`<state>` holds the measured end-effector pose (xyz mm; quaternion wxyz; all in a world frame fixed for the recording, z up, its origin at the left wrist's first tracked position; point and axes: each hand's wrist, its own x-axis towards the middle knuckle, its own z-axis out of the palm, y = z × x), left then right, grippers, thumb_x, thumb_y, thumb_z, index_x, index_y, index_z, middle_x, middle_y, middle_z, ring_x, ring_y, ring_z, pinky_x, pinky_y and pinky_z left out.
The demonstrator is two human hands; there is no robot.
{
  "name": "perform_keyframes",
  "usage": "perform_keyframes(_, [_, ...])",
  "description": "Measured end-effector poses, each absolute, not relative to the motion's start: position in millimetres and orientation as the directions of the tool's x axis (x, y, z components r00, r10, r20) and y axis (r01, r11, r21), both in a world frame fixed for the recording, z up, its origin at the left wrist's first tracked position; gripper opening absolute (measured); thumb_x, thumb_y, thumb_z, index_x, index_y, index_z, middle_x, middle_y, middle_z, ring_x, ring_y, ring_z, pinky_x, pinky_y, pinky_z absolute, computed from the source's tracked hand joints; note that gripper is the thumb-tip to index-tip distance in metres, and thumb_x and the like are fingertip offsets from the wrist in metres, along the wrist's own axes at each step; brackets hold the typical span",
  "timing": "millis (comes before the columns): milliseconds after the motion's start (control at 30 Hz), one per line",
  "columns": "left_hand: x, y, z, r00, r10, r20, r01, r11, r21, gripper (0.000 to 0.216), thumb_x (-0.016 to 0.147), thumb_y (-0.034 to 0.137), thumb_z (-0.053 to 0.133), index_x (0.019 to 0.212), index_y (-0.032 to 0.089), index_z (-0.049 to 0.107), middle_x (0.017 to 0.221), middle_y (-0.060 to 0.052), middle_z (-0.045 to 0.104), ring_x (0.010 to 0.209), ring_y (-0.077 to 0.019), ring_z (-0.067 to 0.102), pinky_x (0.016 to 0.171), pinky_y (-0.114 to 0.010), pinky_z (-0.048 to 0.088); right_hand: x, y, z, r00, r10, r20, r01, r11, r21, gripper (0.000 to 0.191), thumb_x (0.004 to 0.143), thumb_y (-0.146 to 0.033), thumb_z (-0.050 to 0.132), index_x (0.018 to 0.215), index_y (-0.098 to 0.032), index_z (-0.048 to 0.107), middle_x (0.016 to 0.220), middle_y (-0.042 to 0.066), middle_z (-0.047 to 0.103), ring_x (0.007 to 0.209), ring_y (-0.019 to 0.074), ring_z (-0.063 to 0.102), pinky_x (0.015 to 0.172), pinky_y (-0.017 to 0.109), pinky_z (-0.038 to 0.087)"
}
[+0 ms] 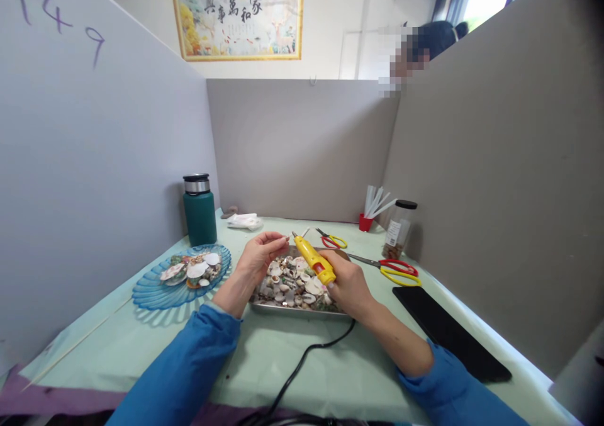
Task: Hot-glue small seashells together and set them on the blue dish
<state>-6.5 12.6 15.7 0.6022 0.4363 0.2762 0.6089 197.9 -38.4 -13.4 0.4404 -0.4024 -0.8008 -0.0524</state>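
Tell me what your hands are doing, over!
Left hand pinching a small piece, too tiny to identify. Right hand gripping yellow glue gun, nozzle near that piece. Shell tray below both; black cord on cloth, clear of nozzle.

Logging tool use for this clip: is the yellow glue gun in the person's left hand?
No, the yellow glue gun is in the right hand, while the left hand pinches a small piece.

The left hand (pixel 258 259) is bare beyond a creased blue sleeve (pixel 182 363). The right hand (pixel 350 286) is bare, its cuff (pixel 419 370) blue.
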Motion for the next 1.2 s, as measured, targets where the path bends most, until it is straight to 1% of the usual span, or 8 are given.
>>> perform_keyframes(433, [-5.5,13.1,13.8,0.112,0.968,0.223,-0.478,-0.144,0.866,0.026,0.054,0.014,0.081,0.072,0.01,0.064,0.07,-0.003,0.068,0.067,-0.013,0.066,0.071,-0.024,0.053,198.7,-38.5,-15.0,-0.347,0.613,0.71,0.699,0.674,-0.24,0.04,0.07,-0.007,0.049,0.108,-0.02,0.053,0.1,0.004,0.065,0.086,0.0195,0.06,0.073,0.028,0.043])
perform_keyframes(600, [-5.1,13.0,14.9,0.092,0.973,0.213,-0.474,-0.145,0.869,0.027,0.052,0.014,0.081,0.071,0.01,0.063,0.068,-0.003,0.067,0.064,-0.0119,0.065,0.069,-0.023,0.053,198.4,-39.9,-12.7,-0.331,0.627,0.706,0.697,0.666,-0.265,0.041,0.068,-0.006,0.048,0.107,-0.019,0.053,0.1,0.004,0.065,0.086,0.0195,0.06,0.073,0.027,0.042])
perform_keyframes(833, [-5.8,14.7,14.4,0.061,0.979,0.197,-0.464,-0.147,0.874,0.028,0.051,0.014,0.081,0.071,0.01,0.062,0.067,-0.004,0.067,0.063,-0.012,0.065,0.067,-0.022,0.053,200.4,-37.7,-11.6,-0.304,0.665,0.682,0.716,0.632,-0.297,0.041,0.068,-0.008,0.047,0.108,-0.019,0.053,0.1,0.004,0.065,0.087,0.0187,0.06,0.073,0.026,0.041])
perform_keyframes(933, [-8.4,17.9,12.5,0.022,0.984,0.175,-0.427,-0.149,0.892,0.03,0.051,0.016,0.081,0.073,0.01,0.062,0.067,-0.004,0.067,0.06,-0.0115,0.064,0.064,-0.021,0.052,203.6,-36.8,-9.7,-0.291,0.739,0.608,0.784,0.548,-0.292,0.038,0.072,-0.012,0.048,0.109,-0.021,0.053,0.097,0.004,0.066,0.083,0.019,0.06,0.069,0.026,0.039])
perform_keyframes(1000, [-9.8,19.6,11.4,-0.002,0.986,0.17,-0.403,-0.156,0.902,0.031,0.052,0.017,0.081,0.075,0.01,0.061,0.066,-0.004,0.067,0.059,-0.0112,0.064,0.062,-0.021,0.051,204.9,-36.3,-8.4,-0.297,0.803,0.517,0.841,0.476,-0.257,0.034,0.074,-0.017,0.05,0.108,-0.022,0.054,0.094,0.004,0.067,0.082,0.02,0.061,0.066,0.026,0.038])
perform_keyframes(1067, [-10.4,20.4,10.9,-0.003,0.984,0.176,-0.389,-0.163,0.907,0.031,0.053,0.018,0.081,0.076,0.01,0.061,0.065,-0.003,0.067,0.058,-0.0111,0.064,0.061,-0.021,0.051,205.3,-35.7,-8.2,-0.314,0.849,0.426,0.879,0.429,-0.206,0.034,0.075,-0.022,0.054,0.109,-0.023,0.055,0.096,0.004,0.067,0.085,0.0216,0.061,0.065,0.027,0.037])
perform_keyframes(1200, [-9.6,19.6,11.4,0.027,0.978,0.207,-0.361,-0.183,0.914,0.032,0.055,0.021,0.08,0.078,0.011,0.061,0.067,-0.003,0.067,0.059,-0.0107,0.063,0.06,-0.021,0.05,207.1,-34.3,-8.9,-0.375,0.866,0.331,0.885,0.44,-0.149,0.04,0.078,-0.033,0.058,0.116,-0.024,0.054,0.108,0.007,0.063,0.095,0.0237,0.058,0.07,0.028,0.037])
